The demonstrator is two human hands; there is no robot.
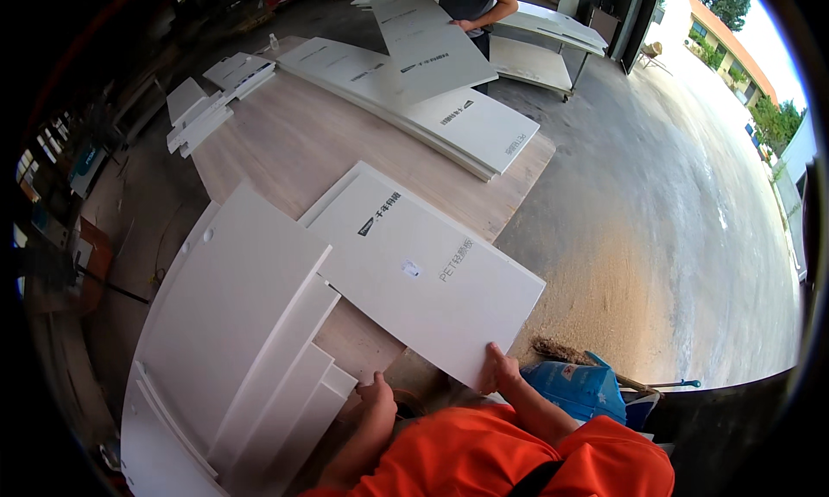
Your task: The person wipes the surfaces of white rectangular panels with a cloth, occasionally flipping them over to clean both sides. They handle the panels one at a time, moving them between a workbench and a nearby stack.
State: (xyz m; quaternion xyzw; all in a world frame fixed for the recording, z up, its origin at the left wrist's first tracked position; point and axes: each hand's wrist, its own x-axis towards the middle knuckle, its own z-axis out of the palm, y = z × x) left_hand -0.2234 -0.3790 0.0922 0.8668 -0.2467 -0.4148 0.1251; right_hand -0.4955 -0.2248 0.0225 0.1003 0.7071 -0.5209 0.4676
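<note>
White panel (432, 285) with dark print lies at the center of the frame, in the head view, atop another pale sheet, its lower right end jutting past the edge of the wooden table (285, 143). The right hand (499, 372) pinches its near corner, thumb on top; the left hand (377, 398), lower center, is beside the stepped white boards (229, 298) at lower left, and I can't tell whether it grips or merely touches their edge. From where I stand, that overhang looks like the main worry: a downward push at the corner might tip the panel, and a one-cornered pull might swing it round, its left edge scraping those boards and chipping a rim. If it slipped free, it could drop toward the blue bag (574, 391) at lower right. Fingers might also get nipped between faces. At the top, a co-worker's hand (464, 25) holds a tilted panel (432, 52) above a stack; should that slip, its lower corner could mark the sheets underneath.
</note>
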